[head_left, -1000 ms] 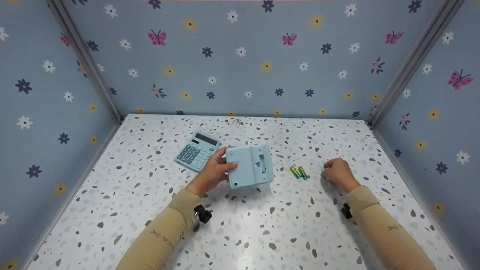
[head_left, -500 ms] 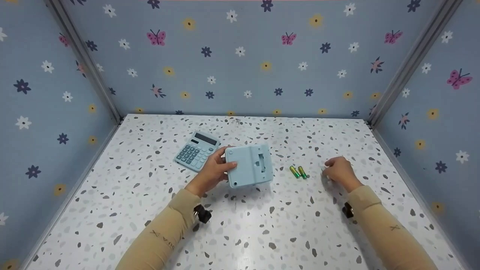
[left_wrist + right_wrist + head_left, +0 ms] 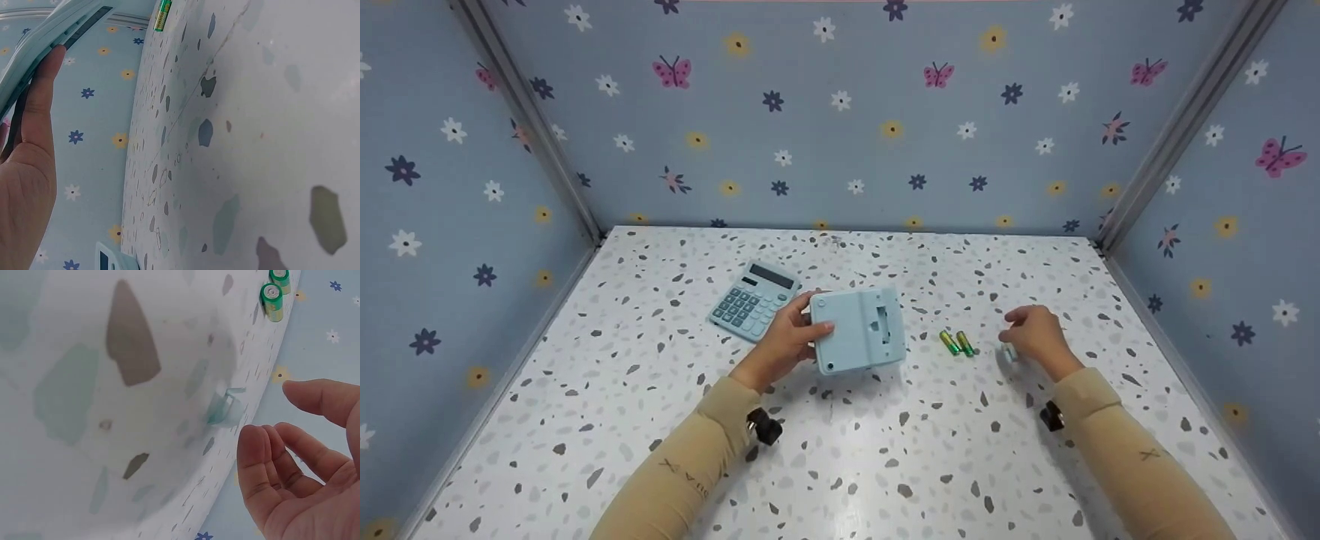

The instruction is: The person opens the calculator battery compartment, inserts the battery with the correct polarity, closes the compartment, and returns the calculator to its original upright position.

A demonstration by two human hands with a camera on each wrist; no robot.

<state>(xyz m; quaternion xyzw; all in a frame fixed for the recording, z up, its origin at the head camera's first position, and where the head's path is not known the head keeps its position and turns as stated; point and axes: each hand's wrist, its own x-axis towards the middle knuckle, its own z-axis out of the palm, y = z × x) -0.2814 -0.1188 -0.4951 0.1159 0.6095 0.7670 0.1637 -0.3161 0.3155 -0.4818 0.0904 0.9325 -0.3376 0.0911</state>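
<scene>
My left hand (image 3: 787,341) grips a pale blue calculator (image 3: 844,337), thumb on its back, which faces up. A long battery slot (image 3: 884,325) shows uncovered near its right end; no battery is seen inside. To the right, my right hand (image 3: 1039,337) hovers just above the table with thumb and fingers apart, holding nothing. Below its fingers lies a small pale blue battery cover (image 3: 228,410), blurred in the right wrist view. Two green-and-yellow batteries, a left one (image 3: 949,343) and a right one (image 3: 965,343), lie side by side between the calculator and my right hand.
A second pale blue calculator (image 3: 757,300) lies keys up on the table, behind my left hand. The speckled white table (image 3: 840,450) is bounded by flower-patterned panels at the back (image 3: 840,142), left and right.
My right hand has let go of the battery cover on the table and lifted slightly, its fingers parting. The left hand and its calculator stay in place.
</scene>
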